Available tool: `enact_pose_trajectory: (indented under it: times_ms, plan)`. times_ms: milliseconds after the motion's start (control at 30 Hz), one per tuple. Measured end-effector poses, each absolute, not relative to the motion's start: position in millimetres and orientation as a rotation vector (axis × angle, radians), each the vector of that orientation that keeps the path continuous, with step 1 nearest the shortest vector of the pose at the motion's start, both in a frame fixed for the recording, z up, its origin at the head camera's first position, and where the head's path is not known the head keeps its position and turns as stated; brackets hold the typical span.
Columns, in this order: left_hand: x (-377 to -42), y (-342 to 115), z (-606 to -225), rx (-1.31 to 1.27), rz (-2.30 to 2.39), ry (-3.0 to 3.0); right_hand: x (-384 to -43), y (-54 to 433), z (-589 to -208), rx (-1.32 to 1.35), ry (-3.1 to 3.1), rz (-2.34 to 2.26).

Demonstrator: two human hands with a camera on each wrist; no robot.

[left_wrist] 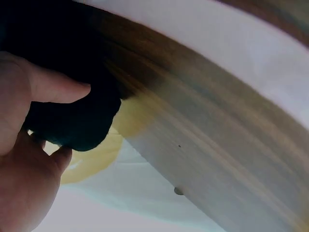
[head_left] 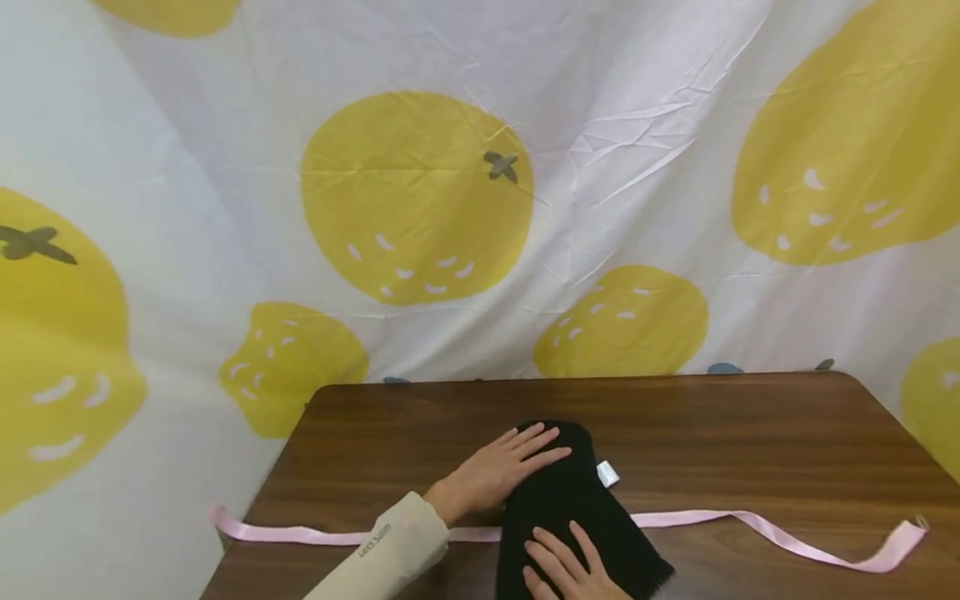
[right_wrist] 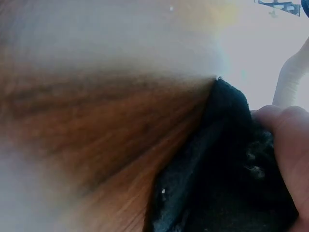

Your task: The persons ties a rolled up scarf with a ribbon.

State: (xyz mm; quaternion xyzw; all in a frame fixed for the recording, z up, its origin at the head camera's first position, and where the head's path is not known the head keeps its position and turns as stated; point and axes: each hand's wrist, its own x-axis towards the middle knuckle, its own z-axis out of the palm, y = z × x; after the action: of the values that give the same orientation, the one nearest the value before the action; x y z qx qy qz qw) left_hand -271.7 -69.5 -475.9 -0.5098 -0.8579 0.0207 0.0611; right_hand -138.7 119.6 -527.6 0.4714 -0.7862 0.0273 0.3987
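A folded black cloth item (head_left: 558, 496) with a white tag (head_left: 607, 474) on its right side lies on the brown table. One lower corner looks frayed; its exact kind is unclear. Under it passes a pink ribbon (head_left: 682, 518), whose middle is hidden by the cloth. My left hand (head_left: 498, 471) rests on the upper part of the cloth with fingers extended. Lower down, my right hand (head_left: 570, 571) lies on the cloth, fingers spread. In the left wrist view the thumb touches the dark cloth (left_wrist: 96, 123). The right wrist view shows the cloth (right_wrist: 212, 179) beside the hand.
The wood-grain table (head_left: 420, 417) has rounded far corners. A white curtain (head_left: 622, 175) printed with yellow fruit hangs behind it. The ribbon's left end (head_left: 225, 523) reaches the table's left edge; its right end (head_left: 903, 542) curls up near the right side.
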Motion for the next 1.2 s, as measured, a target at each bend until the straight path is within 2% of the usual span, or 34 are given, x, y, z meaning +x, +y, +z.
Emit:
enact_pose_trajectory:
  times_ms: [633, 900, 1200]
  plan:
    - [-276, -65, -477, -1.496, 0.023, -2.607, -139, 120, -522, 1.155, -2.061, 0.083]
    - [-278, -67, -481, -1.376, -0.124, -2.679, -144, 119, -520, 1.122, -2.1, 0.086]
    - [-266, -85, -462, -1.282, -0.113, -2.673, -144, 129, -496, 1.213, -2.188, 0.073]
